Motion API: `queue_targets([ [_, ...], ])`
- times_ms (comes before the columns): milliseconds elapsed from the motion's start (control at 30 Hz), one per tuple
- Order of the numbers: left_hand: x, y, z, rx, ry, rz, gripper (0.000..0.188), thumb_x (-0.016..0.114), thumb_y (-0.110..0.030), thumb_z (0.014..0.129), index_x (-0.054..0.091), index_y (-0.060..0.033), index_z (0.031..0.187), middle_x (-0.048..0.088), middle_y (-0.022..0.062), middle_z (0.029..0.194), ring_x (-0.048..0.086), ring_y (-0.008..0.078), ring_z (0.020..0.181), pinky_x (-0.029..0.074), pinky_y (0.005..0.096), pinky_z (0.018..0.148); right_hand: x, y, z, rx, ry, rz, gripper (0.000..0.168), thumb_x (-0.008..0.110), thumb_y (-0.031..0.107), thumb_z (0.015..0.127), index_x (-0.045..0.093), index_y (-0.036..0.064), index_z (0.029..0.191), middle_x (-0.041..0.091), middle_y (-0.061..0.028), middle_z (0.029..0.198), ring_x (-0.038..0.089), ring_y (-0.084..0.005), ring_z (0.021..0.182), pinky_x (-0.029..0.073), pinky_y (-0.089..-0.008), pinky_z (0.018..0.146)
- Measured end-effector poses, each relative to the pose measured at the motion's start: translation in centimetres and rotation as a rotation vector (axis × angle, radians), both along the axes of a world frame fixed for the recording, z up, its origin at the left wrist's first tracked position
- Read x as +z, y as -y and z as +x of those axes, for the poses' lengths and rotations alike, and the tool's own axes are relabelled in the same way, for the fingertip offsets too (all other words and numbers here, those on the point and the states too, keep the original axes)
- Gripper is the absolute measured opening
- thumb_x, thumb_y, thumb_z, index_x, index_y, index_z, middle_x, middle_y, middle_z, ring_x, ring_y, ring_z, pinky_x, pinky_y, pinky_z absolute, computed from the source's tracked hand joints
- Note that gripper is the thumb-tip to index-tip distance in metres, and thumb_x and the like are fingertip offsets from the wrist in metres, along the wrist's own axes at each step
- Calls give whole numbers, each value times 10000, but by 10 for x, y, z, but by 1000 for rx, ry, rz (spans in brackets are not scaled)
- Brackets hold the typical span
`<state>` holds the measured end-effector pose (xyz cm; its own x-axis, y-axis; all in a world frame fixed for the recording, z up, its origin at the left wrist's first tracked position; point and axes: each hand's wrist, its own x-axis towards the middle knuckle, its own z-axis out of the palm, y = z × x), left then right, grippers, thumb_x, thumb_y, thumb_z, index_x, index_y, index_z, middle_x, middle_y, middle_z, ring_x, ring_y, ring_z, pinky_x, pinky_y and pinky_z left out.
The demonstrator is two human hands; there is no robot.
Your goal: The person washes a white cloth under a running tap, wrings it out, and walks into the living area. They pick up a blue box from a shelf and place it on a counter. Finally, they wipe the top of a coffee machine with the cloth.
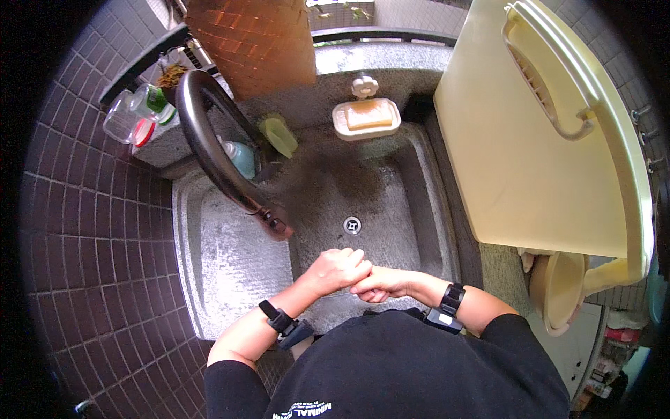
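My left hand (pixel 339 268) and my right hand (pixel 378 284) meet over the near edge of a grey stone sink (pixel 413 209), with fingers curled against each other. No object shows in either hand, and the contact between them hides the palms. Beyond them is a round metal drain (pixel 352 225) in the basin floor. A dark curved faucet (pixel 209 152) reaches in from the left, its spout end up and left of my hands. At the basin's back wall, a bar of soap (pixel 369 114) lies in a white soap dish (pixel 340 125).
A pale blue pump bottle (pixel 242 160) and a light green object (pixel 279 136) stand behind the faucet. Clear jars (pixel 121 118) lie on the left ledge. A large cream plastic board or lid (pixel 528 157) rises at the right, above a cream basin (pixel 559 288).
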<state>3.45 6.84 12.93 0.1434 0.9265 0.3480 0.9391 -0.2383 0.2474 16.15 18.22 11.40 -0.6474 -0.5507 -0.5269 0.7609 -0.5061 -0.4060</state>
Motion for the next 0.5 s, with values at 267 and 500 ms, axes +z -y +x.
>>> queue_targets([
  [267, -53, 3, 26, 250, 53, -361, 128, 552, -160, 721, 481, -72, 781, 546, 91, 665, 590, 251, 532, 478, 362, 451, -46, 24, 9, -52, -350, 1330, 259, 604, 243, 682, 581, -3, 758, 596, -71, 627, 564, -155, 574, 451, -302, 537],
  [500, 3, 9, 6, 183, 239, -219, 352, 532, -146, 753, 484, -62, 1092, 520, 151, 1094, 527, 262, 1032, 449, 414, 800, -1, -12, 4, -53, -85, 366, 255, 568, 303, 818, 450, 105, 709, 413, 39, 554, 311, -26, 402, 232, -161, 353],
])
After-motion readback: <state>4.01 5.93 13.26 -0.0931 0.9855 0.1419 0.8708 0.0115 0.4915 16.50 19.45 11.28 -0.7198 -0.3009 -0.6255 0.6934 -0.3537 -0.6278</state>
